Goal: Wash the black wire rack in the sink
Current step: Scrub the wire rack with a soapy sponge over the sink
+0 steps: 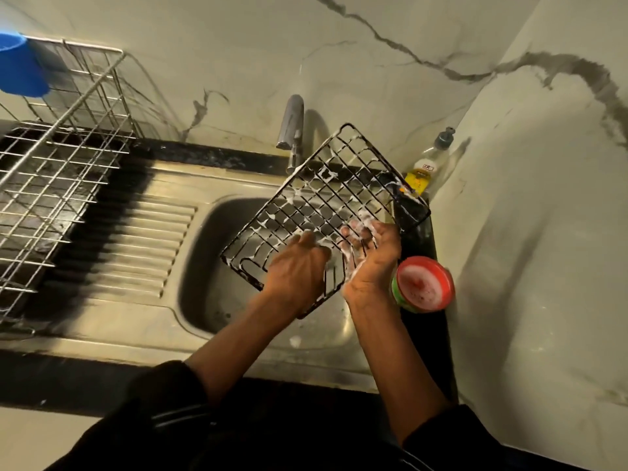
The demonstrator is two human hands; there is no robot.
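The black wire rack (326,198), streaked with foam, is held tilted above the sink (210,253) basin, its far corner hiding the tap's (292,130) base. The left hand (299,266) grips its near edge. The foamy right hand (370,256) touches the wires, but its grip is too blurred to tell. A soap bottle (430,161) and a red-lidded tub (423,283) stand at the sink's right edge, and a steel drainer (61,164), cut off, stands at the left.

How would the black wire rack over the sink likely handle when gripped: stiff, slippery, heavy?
Probably stiff: the black wire rack looks flat though held tilted at one end. Likely slippery: suds coat its wires and the right hand. Probably light, being open mesh.
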